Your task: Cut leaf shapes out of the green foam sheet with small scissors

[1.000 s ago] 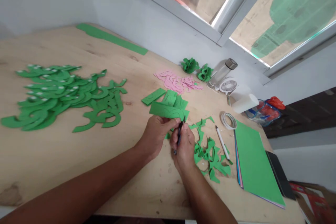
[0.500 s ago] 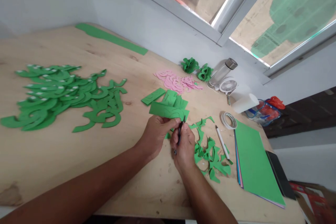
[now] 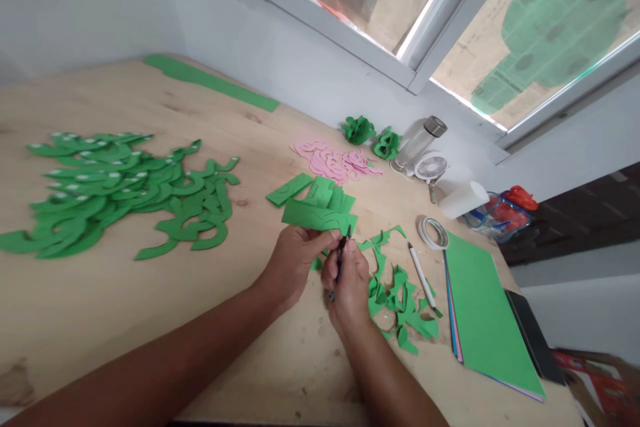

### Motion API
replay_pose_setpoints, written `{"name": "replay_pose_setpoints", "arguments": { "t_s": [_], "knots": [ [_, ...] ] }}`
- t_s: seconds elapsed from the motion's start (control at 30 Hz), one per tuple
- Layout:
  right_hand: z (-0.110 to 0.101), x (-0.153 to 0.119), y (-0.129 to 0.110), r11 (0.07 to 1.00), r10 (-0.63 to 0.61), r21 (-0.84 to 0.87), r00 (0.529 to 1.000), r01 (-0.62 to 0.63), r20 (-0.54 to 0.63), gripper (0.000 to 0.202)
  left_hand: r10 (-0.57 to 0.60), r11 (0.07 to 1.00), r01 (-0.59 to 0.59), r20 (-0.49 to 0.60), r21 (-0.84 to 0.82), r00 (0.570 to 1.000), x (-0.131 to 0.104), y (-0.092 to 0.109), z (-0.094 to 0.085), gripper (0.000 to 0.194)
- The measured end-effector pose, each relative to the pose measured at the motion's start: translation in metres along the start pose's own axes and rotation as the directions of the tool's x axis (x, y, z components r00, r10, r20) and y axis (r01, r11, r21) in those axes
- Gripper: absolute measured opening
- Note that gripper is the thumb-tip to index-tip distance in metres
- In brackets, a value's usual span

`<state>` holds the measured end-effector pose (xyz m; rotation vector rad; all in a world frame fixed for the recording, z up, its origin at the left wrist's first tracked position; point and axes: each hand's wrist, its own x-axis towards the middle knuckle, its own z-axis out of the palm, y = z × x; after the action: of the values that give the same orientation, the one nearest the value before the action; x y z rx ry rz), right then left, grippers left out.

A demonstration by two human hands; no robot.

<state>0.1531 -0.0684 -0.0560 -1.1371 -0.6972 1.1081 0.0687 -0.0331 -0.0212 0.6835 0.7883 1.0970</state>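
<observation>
My left hand [image 3: 295, 260] pinches the lower edge of a green paper strip [image 3: 313, 215] with curved lines drawn on it. Close beside it, my right hand [image 3: 349, 277] is closed round a dark slim tool [image 3: 340, 263], which looks like small scissors; its tip meets the strip's right end. Other green strips [image 3: 321, 191] lie just beyond the held one. Green paper scraps [image 3: 400, 300] are scattered to the right of my right hand. A large heap of curved green cutouts [image 3: 115, 180] covers the left of the table.
Pink cutouts [image 3: 335, 160], two green paper balls [image 3: 358, 129], a bottle [image 3: 419, 140] and a small fan [image 3: 431, 165] stand or lie near the wall. Rightward are a tape roll [image 3: 433, 233], a white pen [image 3: 423, 275] and stacked coloured sheets [image 3: 487, 313].
The view has shifted slightly. My hands keep almost the same hold, and the tool's tip is still at the strip's right end.
</observation>
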Motion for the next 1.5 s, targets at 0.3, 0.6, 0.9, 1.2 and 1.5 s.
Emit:
{"name": "replay_pose_setpoints", "arguments": {
  "t_s": [0.3,0.6,0.9,1.2,1.5],
  "knots": [
    [0.0015,0.0005,0.0003,0.999,-0.021,-0.035,1.0,0.02,-0.022,0.06,-0.001,0.999,0.001,-0.025,-0.034,1.0,0.0034,-0.0025,-0.0014,0.022],
    [-0.0003,0.0011,0.0023,1.0,-0.013,-0.027,1.0,0.013,-0.023,0.059,-0.026,0.999,0.024,-0.059,-0.034,0.998,0.0009,0.0017,0.0004,0.021],
    [-0.0011,0.0009,0.002,1.0,0.005,-0.024,1.0,-0.006,-0.027,0.061,0.001,0.999,-0.002,-0.042,-0.032,0.999,0.003,0.0014,-0.0004,0.021],
    [-0.0005,-0.0002,0.0018,0.998,-0.006,-0.063,1.0,0.004,-0.025,0.061,0.013,1.0,-0.014,-0.036,-0.028,0.999,0.0027,0.0009,-0.0016,0.02],
    [-0.0017,-0.0002,0.0029,0.998,-0.004,-0.062,1.0,0.003,-0.018,0.064,-0.025,0.998,0.024,-0.019,-0.06,1.0,0.0018,0.0016,-0.0019,0.022]
  ]
}}
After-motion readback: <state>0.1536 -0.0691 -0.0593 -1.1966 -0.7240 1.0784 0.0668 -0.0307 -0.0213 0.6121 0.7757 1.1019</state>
